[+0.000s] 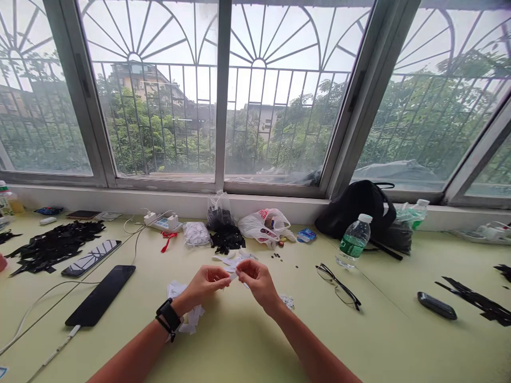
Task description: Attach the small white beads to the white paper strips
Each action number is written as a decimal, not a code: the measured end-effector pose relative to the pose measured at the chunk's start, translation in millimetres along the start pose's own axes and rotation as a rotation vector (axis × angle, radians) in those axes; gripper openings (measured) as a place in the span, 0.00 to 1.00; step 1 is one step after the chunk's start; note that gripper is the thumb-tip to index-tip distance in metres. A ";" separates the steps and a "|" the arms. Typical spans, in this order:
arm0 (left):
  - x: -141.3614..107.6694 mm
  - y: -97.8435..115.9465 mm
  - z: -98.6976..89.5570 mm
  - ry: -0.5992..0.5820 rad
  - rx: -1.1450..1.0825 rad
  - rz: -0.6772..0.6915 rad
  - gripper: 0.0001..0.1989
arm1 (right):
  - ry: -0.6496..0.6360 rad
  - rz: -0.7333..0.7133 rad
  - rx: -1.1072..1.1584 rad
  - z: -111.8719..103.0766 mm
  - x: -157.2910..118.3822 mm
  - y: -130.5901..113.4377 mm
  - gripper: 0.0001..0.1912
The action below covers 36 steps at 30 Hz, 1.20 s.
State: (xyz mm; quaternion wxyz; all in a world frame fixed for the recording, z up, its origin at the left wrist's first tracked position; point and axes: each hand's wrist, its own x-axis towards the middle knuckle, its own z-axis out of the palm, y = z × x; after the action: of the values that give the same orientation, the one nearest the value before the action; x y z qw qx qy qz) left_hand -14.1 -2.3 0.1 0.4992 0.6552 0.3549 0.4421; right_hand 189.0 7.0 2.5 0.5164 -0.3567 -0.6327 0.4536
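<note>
Left hand (203,285) and right hand (259,282) held raised over the pale green table (239,346), thumb and fingertips of each pressed together, pinching a small white strip (234,277) between them, above the table. White scraps (189,314) lie under the left hand. Close fingertip pinch judged well suited to so small a piece.

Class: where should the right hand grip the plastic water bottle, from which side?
Likely around the green-labelled middle of the clear plastic water bottle, from the near right: it stands upright, white cap on top, with a black backpack behind it and black-framed glasses to its front left.
</note>
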 end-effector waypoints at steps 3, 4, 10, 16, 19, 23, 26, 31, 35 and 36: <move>0.5 0.6 0.1 0.019 0.017 -0.011 0.17 | -0.071 -0.004 -0.073 -20.8 6.2 -14.8 0.19; 0.9 0.8 0.0 0.030 0.023 -0.012 0.17 | -0.119 -0.007 -0.135 -31.3 8.6 -19.5 0.19; 4.6 -3.5 -2.4 0.176 0.053 -0.029 0.20 | -0.244 0.137 -0.818 -96.7 15.9 -15.1 0.15; 6.5 -9.3 -4.9 0.161 -0.010 -0.036 0.22 | -0.436 0.305 -0.806 -117.2 11.5 3.5 0.10; 7.1 -8.6 -4.9 0.159 -0.037 -0.039 0.24 | -0.473 0.319 -0.738 -121.5 9.6 0.9 0.11; 7.1 -5.2 -4.1 0.138 -0.072 -0.013 0.24 | -0.578 0.376 -0.660 -131.5 6.0 -7.7 0.17; 6.2 -2.3 -3.3 0.136 -0.091 -0.003 0.23 | -0.623 0.397 -0.659 -140.4 2.3 -14.4 0.21; 3.2 5.5 -2.5 0.179 -0.097 -0.026 0.22 | -0.658 0.338 -0.696 -146.1 -1.1 -21.5 0.25; 2.3 7.6 -2.6 0.185 -0.115 -0.035 0.21 | -0.664 0.327 -0.704 -142.1 -0.2 -21.1 0.20; 2.6 6.5 -2.7 0.187 -0.131 -0.034 0.20 | -0.656 0.330 -0.708 -141.0 0.1 -20.5 0.18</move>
State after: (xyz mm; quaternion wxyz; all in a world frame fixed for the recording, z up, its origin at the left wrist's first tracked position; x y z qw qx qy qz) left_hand -15.6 -0.6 7.2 0.5130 0.5711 0.3814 0.5150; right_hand 327.1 29.2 29.6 0.0599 -0.4438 -0.8117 0.3750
